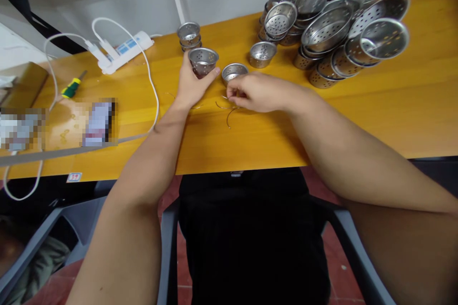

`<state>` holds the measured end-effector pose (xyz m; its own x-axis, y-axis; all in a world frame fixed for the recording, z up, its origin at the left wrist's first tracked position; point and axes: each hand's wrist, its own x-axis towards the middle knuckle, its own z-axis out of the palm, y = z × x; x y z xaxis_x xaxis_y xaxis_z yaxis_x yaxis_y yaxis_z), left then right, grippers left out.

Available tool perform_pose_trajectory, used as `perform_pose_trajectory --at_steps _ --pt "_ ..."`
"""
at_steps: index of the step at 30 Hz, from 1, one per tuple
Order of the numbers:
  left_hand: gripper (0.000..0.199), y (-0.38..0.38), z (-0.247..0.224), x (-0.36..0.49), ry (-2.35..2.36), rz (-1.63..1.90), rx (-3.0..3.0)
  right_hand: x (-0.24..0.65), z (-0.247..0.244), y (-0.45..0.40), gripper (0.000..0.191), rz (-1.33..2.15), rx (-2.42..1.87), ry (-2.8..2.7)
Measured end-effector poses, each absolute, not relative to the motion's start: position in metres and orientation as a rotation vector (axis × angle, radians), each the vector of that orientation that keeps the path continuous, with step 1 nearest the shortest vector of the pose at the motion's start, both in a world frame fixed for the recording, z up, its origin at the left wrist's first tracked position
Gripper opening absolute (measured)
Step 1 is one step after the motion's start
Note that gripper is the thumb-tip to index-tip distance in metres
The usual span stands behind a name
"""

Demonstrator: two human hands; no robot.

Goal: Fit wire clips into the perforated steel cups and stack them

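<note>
My left hand (pixel 193 85) is wrapped round a perforated metal cup (pixel 203 61), its open top facing up. Just right of it, a second perforated cup (pixel 234 72) rests on the table, partly behind my right hand (pixel 246 93). The fingers of my right hand are pinched together low in front of that cup; whatever they hold is too small to name. Thin curved wires (pixel 231 116) lie on the wood below my right hand. Behind my left hand stands a small stack of perforated cups (pixel 188 33).
Many perforated cups and strainers (pixel 327 33) are stacked at the back right, with a single cup (pixel 262 54) beside them. On the left of the table (pixel 243 147) lie a power strip (pixel 125 52) with white cables, a screwdriver (pixel 72 86) and a blurred phone (pixel 98 123).
</note>
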<state>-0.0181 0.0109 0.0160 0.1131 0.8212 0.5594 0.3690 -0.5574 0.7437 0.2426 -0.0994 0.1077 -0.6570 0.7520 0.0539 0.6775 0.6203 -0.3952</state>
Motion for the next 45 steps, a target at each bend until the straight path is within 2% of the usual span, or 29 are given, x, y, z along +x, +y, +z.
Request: perform_pose_trajectory --at_steps 5,13,17,22,28,31,39,45 --pt "0.079 0.009 0.020 -0.016 1.144 1.447 1.960 0.243 0.111 -0.104 0.018 0.506 -1.234 -2.440" --pt "0.093 0.010 0.029 -0.014 1.111 1.470 2.021 0.238 0.104 -0.094 0.059 0.819 -0.996 -1.886" --pt "0.097 0.010 0.025 -0.011 1.080 1.435 1.998 0.231 0.108 -0.093 0.073 0.776 -1.082 -1.847" --pt "0.101 0.016 0.010 -0.010 0.929 1.352 2.004 0.229 0.101 -0.090 0.065 0.603 -1.232 -1.908" --pt "0.113 0.039 -0.017 -0.016 0.583 1.275 2.054 0.234 0.066 -0.060 0.055 0.615 -0.909 -1.653" --pt "0.109 0.039 -0.021 -0.013 0.449 1.271 2.027 0.235 0.061 -0.055 0.056 0.653 -0.852 -1.635" --pt "0.111 0.026 -0.008 -0.003 0.606 1.281 2.098 0.228 0.068 -0.067 0.058 0.706 -0.866 -1.650" --pt "0.113 0.027 -0.014 -0.007 0.578 1.334 2.066 0.231 0.067 -0.062 0.050 0.605 -0.807 -1.599"
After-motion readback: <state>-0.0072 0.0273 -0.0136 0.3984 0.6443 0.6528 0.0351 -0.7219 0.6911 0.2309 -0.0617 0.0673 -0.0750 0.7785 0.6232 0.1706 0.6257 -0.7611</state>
